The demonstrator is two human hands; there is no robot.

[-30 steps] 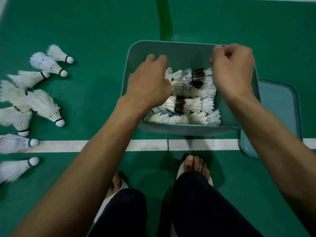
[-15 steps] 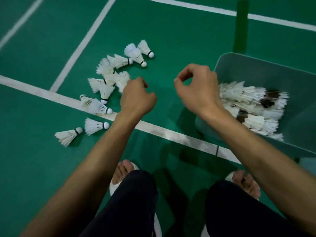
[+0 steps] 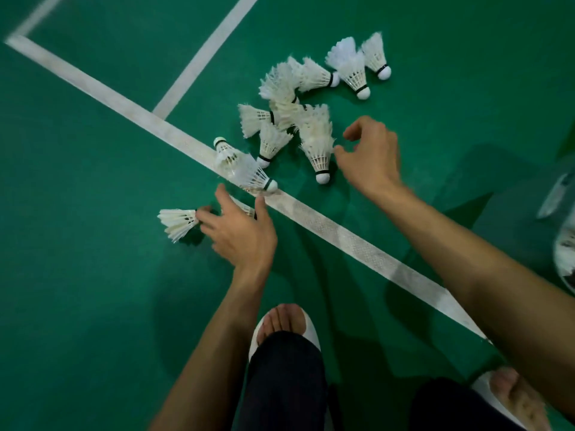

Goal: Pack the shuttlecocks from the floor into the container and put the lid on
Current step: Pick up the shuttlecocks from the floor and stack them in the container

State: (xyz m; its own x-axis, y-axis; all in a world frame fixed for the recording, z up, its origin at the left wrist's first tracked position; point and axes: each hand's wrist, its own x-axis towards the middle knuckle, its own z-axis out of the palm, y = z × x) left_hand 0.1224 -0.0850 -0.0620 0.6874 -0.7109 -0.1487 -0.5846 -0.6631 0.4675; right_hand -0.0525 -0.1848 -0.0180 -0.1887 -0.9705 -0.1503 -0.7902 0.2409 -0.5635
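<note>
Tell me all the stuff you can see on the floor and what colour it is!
shuttlecocks: about eleven, white with black bands, lying loose on the floor near the line
court lines: white, crossing the floor
floor: one, green
container: one, grey-green, at the right edge, mostly cut off
slippers: two, white, on the feet
left hand: open, over a shuttlecock
right hand: open, reaching for the pile

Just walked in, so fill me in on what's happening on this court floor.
A person crouches on the green court floor, gathering white feathered shuttlecocks scattered near a white court line. The left hand is spread over a shuttlecock lying by the line; the right hand is open beside another one's feathers. Neither holds one yet. The grey container barely shows at the right edge.
</note>
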